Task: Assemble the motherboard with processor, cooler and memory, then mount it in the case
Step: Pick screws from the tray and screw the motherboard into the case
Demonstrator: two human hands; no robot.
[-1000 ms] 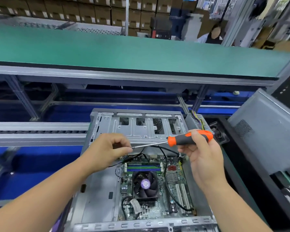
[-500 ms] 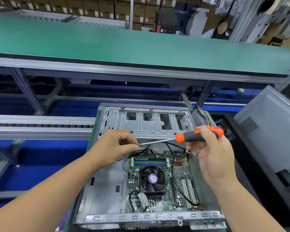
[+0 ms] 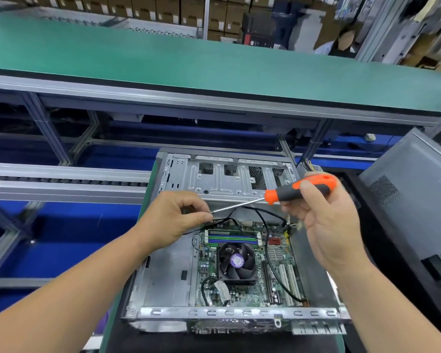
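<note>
Right hand (image 3: 323,225) grips screwdriver (image 3: 301,191); left hand (image 3: 173,217) pinches its tip.

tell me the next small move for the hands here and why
Probably bring the orange-and-grey-handled screwdriver down to a mounting hole on the green motherboard. The right hand grips its handle, the left hand pinches at its tip as if seating a screw, though none is clearly visible, and the board with its black cooler fan already lies in the grey metal case.

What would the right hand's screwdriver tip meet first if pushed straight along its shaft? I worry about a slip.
The left hand: the screwdriver tip sits at its pinched fingertips, above the motherboard; depth looks matched but is unclear.
</note>
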